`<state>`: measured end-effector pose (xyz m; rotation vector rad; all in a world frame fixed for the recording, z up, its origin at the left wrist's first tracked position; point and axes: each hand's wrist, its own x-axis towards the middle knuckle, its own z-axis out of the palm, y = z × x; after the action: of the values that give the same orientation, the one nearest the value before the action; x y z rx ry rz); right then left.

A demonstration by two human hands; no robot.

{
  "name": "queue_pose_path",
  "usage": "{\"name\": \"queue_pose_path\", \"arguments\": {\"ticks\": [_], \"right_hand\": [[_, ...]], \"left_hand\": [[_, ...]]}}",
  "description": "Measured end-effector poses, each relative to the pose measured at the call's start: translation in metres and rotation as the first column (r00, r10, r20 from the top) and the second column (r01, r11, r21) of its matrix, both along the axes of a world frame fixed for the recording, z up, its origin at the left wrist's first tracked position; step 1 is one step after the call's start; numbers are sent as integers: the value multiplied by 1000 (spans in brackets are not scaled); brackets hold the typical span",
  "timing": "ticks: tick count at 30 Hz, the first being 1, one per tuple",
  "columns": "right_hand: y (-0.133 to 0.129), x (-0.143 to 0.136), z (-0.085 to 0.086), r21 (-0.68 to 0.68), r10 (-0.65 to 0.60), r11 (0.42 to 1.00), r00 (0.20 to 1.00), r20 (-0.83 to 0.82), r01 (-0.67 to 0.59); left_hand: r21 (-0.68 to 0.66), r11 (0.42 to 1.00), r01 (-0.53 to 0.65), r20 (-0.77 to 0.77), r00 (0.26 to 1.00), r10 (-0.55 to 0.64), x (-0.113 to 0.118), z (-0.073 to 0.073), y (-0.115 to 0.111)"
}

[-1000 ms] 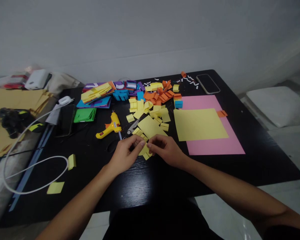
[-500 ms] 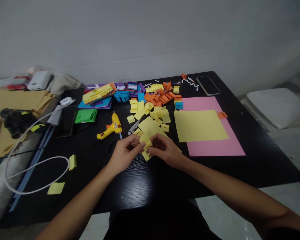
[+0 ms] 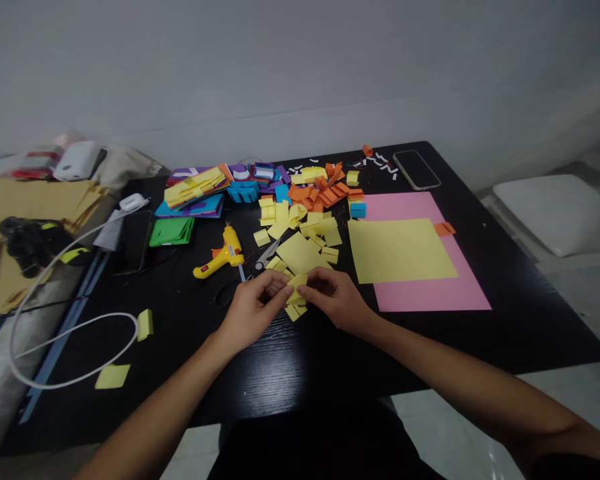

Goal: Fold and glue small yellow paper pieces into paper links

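Note:
A small piece of yellow paper (image 3: 297, 288) is pinched between my two hands, just above the black table. My left hand (image 3: 254, 303) grips its left side with thumb and fingers closed. From the other side, my right hand (image 3: 337, 300) holds its right edge. Beneath and beyond the hands lies a heap of cut and folded yellow paper pieces (image 3: 300, 253). Scissors (image 3: 267, 257) lie left of the heap, partly hidden by my left hand. A yellow glue gun (image 3: 223, 255) rests farther left.
A yellow sheet (image 3: 403, 250) overlaps a pink sheet (image 3: 433, 297) on the right. Folded orange pieces (image 3: 320, 195), stacked coloured papers (image 3: 200, 190) and a phone (image 3: 416, 170) lie at the back. A white cable (image 3: 75, 385) loops at the left beside another phone (image 3: 133, 243).
The held yellow paper has turned and looks narrower, with its fold pressed between the fingers. Both hands stay nearly in place; the right fingers have shifted slightly.

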<state>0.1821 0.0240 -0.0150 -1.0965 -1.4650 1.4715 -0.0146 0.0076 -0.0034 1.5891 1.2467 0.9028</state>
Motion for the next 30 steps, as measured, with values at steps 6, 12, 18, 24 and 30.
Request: {"name": "queue_pose_path", "arguments": {"ticks": [6, 12, 18, 24, 30], "right_hand": [[-3, -2, -1, 18, -46, 999, 997, -60, 47], [-5, -1, 0, 39, -38, 998, 996, -76, 41], [-5, 3, 5, 68, -16, 997, 997, -75, 22], [-4, 4, 10, 34, 23, 999, 993, -113, -19], [-5, -1, 3, -3, -29, 1000, 993, -118, 29]], "left_hand": [[-2, 1000, 10, 1, 1000, -10, 1, 0, 0], [18, 1000, -5, 93, 996, 4, 5, 4, -1], [4, 999, -48, 158, 986, 46, 6, 6, -1], [82, 996, -17, 41, 999, 14, -1, 0, -2], [120, 993, 4, 2, 1000, -4, 0, 6, -4]]}}
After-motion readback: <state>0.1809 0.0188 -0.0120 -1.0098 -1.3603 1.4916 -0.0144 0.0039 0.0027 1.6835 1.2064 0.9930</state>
